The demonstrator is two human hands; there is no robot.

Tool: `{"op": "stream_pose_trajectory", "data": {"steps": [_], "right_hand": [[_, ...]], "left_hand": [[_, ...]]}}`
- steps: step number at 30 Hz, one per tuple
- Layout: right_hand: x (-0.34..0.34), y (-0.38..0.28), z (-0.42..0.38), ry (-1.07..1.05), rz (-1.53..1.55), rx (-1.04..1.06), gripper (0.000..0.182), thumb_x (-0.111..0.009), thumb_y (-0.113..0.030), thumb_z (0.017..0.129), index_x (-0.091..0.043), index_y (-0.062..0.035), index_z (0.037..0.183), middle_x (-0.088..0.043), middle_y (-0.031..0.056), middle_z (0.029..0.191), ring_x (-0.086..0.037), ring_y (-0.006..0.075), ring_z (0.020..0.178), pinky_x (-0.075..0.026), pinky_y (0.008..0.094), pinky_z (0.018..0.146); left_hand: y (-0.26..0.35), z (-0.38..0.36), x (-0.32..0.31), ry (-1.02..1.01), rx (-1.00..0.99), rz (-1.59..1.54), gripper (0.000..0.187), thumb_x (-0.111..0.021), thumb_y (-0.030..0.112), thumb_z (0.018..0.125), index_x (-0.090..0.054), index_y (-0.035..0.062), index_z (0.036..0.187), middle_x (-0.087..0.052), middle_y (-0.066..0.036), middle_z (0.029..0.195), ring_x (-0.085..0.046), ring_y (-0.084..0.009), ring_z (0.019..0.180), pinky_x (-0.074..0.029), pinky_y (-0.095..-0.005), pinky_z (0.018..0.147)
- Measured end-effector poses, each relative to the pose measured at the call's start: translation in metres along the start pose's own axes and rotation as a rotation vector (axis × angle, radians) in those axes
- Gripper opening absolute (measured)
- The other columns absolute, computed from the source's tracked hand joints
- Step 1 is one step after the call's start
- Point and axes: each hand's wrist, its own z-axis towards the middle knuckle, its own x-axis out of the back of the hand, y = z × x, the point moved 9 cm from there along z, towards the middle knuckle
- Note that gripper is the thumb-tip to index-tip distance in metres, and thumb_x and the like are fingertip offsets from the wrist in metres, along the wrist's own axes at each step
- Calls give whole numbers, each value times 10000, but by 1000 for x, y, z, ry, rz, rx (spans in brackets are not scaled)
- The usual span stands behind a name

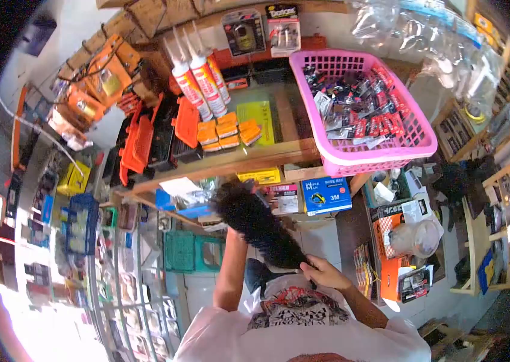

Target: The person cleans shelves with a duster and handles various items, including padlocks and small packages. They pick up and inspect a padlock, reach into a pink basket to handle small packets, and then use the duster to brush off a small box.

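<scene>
Far left there's a bright yellow box (74, 178) sitting above a dark blue plastic basket (83, 224) on the shelving. Next come the bright orange plastic bins (139, 143) up on the wooden counter (218, 164), then a boxy green plastic stool (187, 251) down on the floor. Back up top, three white-and-orange sealant tubes (191, 87) with long pale nozzles stand upright behind a little cluster of small orange boxes (228, 130). The bare left forearm (229, 271) reaches up below those, but the left hand is hidden behind the duster — can't tell if it's gripping anything. That's the long, fluffy black duster (258, 224), slanting across the middle in front of the person's body, bushy end up toward the counter's front edge. At its lower right end the right hand (325, 273) is closed around it, thumb on top. Just past the duster there's a flat blue cardboard box (326, 196) under the counter, and above that a pink plastic basket (368, 164) full of small black-and-red packets (378, 125). Further right, a cloudy clear plastic jar (414, 237) sits among boxes — clear plastic bags (414, 30) hang above.
</scene>
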Motion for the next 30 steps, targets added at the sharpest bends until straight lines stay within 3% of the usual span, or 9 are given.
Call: {"op": "stream_pose_trajectory", "data": {"steps": [2, 4, 9, 13, 15, 18, 22, 26, 30], "right_hand": [[10, 38, 0, 10, -5, -16, 256, -555, -273, 1022, -578, -26, 1088, -564, -4, 766, -486, 81, 638, -434, 273, 583], [22, 44, 0, 80, 81, -5, 267, -564, -239, 1017, -596, -17, 1161, -575, -6, 785, -500, 73, 653, -438, 253, 588], [53, 19, 2, 281, 208, 66, 349, -582, -142, 997, -586, -7, 1319, -613, -15, 863, -542, 54, 725, -461, 212, 633], [41, 26, 3, 57, 102, -5, 275, -590, -72, 979, -626, 37, 1229, -606, -28, 883, -530, 49, 768, -470, 230, 647], [57, 29, 2, 183, 35, 67, 253, -595, -63, 973, -639, 49, 1196, -602, -23, 853, -538, 59, 765, -474, 239, 650], [72, 36, -5, 278, 124, 47, 240, -607, -64, 966, -652, 54, 1171, -594, -14, 808, -536, 62, 741, -467, 243, 637], [74, 37, -14, 160, 97, -3, 235, -612, -67, 967, -659, 46, 1168, -563, -26, 775, -506, 53, 687, -437, 232, 600], [92, 43, -19, 325, 236, 9, 254, -609, -45, 960, -656, 44, 1193, -619, -19, 809, -516, 60, 701, -433, 224, 624], [84, 28, -23, 250, 32, 140, 267, -626, -43, 946, -667, 36, 1198, -640, -1, 802, -534, 47, 672, -451, 226, 573]], "left_hand": [[8, -2, -24, 72, -117, 482, 489, -487, 356, 1008, -446, 105, 1425, -541, -134, 1338, -495, -289, 1261, -335, -498, 1134], [0, -4, -56, -51, 27, -26, 505, -469, 361, 1009, -432, 85, 1430, -547, -145, 1333, -487, -329, 1261, -350, -542, 1105], [32, 6, -120, 271, -108, -57, 507, -378, 465, 1017, -544, 86, 1310, -593, -104, 1299, -558, -293, 1171, -433, -448, 1034], [31, 9, -105, 64, -8, -86, 567, -399, 573, 976, -595, 100, 1220, -635, -127, 1188, -587, -325, 1096, -447, -501, 997], [26, 0, -94, 353, 36, 7, 599, -381, 587, 972, -593, 85, 1222, -652, -135, 1124, -604, -320, 1031, -466, -495, 962], [29, 9, -131, 372, -88, -12, 608, -389, 572, 976, -569, 55, 1241, -633, -158, 1175, -600, -346, 1079, -472, -516, 965], [13, 15, -129, 79, 34, 47, 531, -374, 514, 1012, -591, 76, 1220, -651, -125, 1153, -612, -314, 1073, -463, -495, 996], [10, 15, -153, 366, -65, 11, 523, -372, 505, 1020, -593, 68, 1204, -655, -132, 1143, -618, -329, 1034, -492, -500, 951], [3, 11, -129, 62, 90, 37, 538, -342, 481, 1028, -553, 60, 1290, -634, -110, 1245, -599, -312, 1133, -455, -492, 1017]]}}
